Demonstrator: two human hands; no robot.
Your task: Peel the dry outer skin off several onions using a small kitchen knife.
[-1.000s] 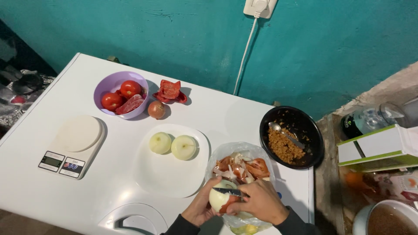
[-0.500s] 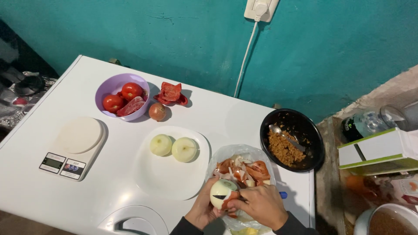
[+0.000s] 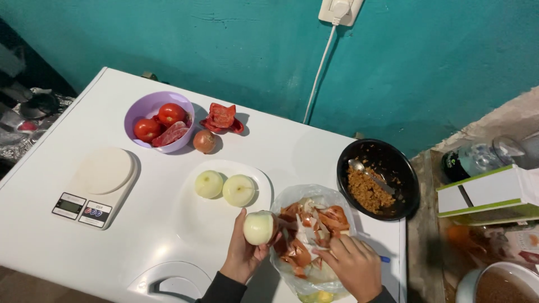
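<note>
Moved up and left since a second ago: peeled onion (image 3: 259, 227) now lifted off the scrap bag and hanging over the near edge of the white plate (image 3: 193, 224), gripped in the left hand (image 3: 242, 255) with fingers curled snug round its lower half. Right hand (image 3: 352, 268) dropped onto the clear plastic bag (image 3: 292, 196) instead, fingers bent and pressed into the pile of orange-brown onion skins (image 3: 303, 230); can't tell if anything is pinched in there, and no knife visible now. Best bet for this bit, probably: keep the grip loose but cupped, since that bare onion looks slick and glossy, and set it down flat beside the two peeled onions (image 3: 224, 187) already on the plate so nothing rolls off. Also worth holding the thin bag down while stuffing the skins in, since crinkly film like that slides easily on a smooth white top. Texture-wise: papery, curled skins, pale waxy round onions, shiny red tomatoes (image 3: 158, 122) in a lilac bowl (image 3: 135, 112), one unpeeled onion (image 3: 204, 141) with dry coppery skin just beside it, cut red pepper pieces (image 3: 222, 116) behind. Flat white kitchen scale (image 3: 95, 185) off to the left, and a black bowl (image 3: 404, 174) with grainy brownish stuff and a metal spoon (image 3: 368, 174) on the right.
</note>
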